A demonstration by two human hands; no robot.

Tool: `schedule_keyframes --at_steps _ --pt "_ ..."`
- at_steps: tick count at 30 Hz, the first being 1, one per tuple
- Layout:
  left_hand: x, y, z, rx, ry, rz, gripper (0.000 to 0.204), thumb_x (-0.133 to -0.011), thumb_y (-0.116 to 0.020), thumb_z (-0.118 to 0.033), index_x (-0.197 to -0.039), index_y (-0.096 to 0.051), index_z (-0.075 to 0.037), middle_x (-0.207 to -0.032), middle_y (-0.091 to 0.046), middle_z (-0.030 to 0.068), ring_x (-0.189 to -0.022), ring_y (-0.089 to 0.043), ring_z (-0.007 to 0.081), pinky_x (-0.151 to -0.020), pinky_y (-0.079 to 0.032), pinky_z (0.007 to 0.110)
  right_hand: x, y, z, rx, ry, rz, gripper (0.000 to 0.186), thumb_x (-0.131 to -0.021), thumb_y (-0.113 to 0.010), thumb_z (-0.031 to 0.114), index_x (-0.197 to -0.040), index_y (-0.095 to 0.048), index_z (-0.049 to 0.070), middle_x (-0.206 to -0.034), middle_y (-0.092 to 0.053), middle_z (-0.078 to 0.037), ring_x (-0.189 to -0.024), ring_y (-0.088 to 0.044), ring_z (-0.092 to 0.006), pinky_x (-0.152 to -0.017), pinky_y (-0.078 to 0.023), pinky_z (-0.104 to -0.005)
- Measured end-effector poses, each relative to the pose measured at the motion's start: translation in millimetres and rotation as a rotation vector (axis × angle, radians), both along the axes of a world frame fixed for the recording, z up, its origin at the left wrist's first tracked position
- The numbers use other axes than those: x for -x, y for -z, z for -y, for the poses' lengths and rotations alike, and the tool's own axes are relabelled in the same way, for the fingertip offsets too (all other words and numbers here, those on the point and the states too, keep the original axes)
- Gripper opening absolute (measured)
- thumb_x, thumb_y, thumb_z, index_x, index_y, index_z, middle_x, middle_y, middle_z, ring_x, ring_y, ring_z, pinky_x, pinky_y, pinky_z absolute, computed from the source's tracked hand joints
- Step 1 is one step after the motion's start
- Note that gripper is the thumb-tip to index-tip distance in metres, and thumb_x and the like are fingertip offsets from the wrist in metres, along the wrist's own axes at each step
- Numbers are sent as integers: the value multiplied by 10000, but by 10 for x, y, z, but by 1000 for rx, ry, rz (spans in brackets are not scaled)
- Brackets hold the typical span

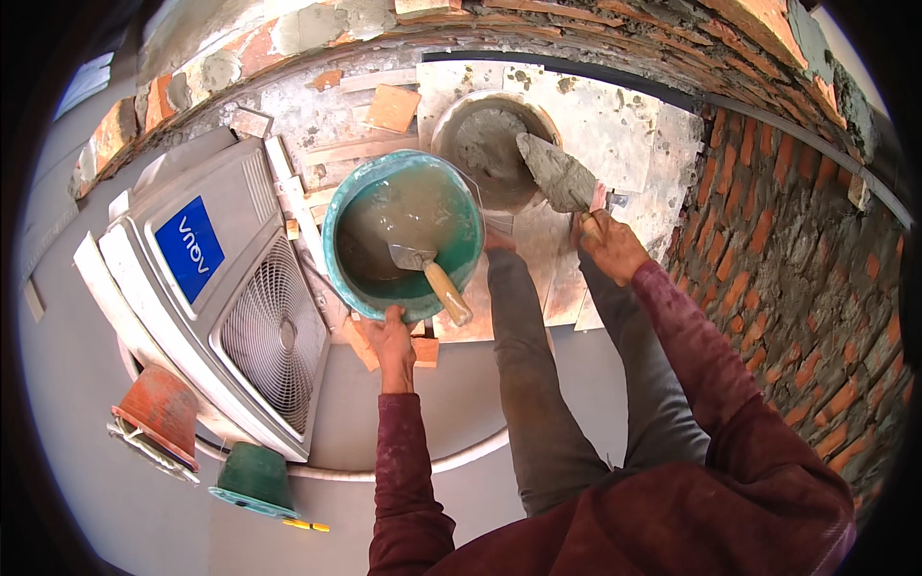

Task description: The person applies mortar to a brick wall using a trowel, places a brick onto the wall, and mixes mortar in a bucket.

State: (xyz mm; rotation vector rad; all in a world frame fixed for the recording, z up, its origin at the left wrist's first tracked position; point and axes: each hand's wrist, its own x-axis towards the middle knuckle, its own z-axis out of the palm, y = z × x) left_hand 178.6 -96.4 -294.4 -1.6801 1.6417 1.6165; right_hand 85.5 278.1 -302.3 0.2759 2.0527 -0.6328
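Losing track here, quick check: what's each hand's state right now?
Left hand: closed, holding the teal bucket by its rim.
Right hand: closed, holding the mortar-covered trowel.

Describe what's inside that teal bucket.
The teal bucket holds a murky, wet grey-brown mix and a trowel, blade inside, wooden handle crossing the rim. The mix covers the bottom, so that can't be seen.

From where I stand, the left hand has most of its fingers hidden beneath the teal bucket; the right hand covers much of the trowel handle, mortar its blade.
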Motion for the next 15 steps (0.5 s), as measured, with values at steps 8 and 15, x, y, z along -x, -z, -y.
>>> schedule_keyframes --at_steps 8,15 --pt "69 -23 -52 16 85 19 410 -865 -558 -25 -1251 -421 -30 -1040 -571 82 -853 -576 136 -631 -547 283 -37 80 -74 -14 -12 9 486 -859 -559 310 -1241 -473 24 -1030 -625 -255 -990 -605 -433 -871 -487 -456" --pt "-390 382 199 -192 -263 -80 440 -813 -584 9 -1234 -455 -15 -1125 -554 113 -952 -607 229 -735 -598 383 256 10 50 -6 -40 108 445 -830 -563 231 -1194 -481 -11 -1004 -616 -290 -962 -608 -443 -850 -490 -481"
